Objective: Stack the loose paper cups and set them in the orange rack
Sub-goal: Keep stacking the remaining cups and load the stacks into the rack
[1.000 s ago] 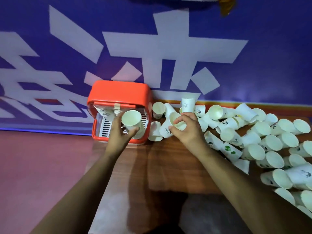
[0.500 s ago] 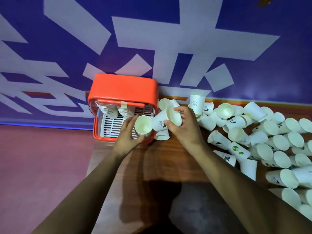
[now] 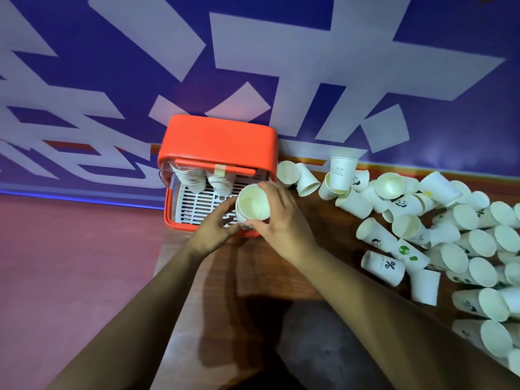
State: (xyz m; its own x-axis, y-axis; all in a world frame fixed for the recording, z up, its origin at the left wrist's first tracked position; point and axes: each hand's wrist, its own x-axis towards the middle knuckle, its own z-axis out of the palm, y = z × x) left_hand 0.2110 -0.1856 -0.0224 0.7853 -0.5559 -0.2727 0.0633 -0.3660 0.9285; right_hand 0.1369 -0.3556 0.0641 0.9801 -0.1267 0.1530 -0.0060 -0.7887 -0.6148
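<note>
Both hands meet on a short stack of white paper cups (image 3: 253, 205) just in front of the orange rack (image 3: 216, 142). My left hand (image 3: 216, 229) grips the stack from the lower left. My right hand (image 3: 281, 218) wraps it from the right, thumb under the rim. The stack's open mouth faces up toward me. Inside the rack, two cup stacks (image 3: 208, 180) lean under its top bar above a white slatted tray (image 3: 197, 206). Several loose cups (image 3: 439, 229) lie scattered over the right of the wooden table (image 3: 281, 274).
A blue wall with large white characters (image 3: 281, 66) stands right behind the rack and table. One cup (image 3: 341, 173) stands upright near the wall. A reddish floor (image 3: 70, 263) lies left of the table edge. A dark shape (image 3: 323, 347) sits at the table's near edge.
My right hand brought its cup leftward and set it into the cup held by my left hand. Both hands now hold one nested stack at the rack's front.
</note>
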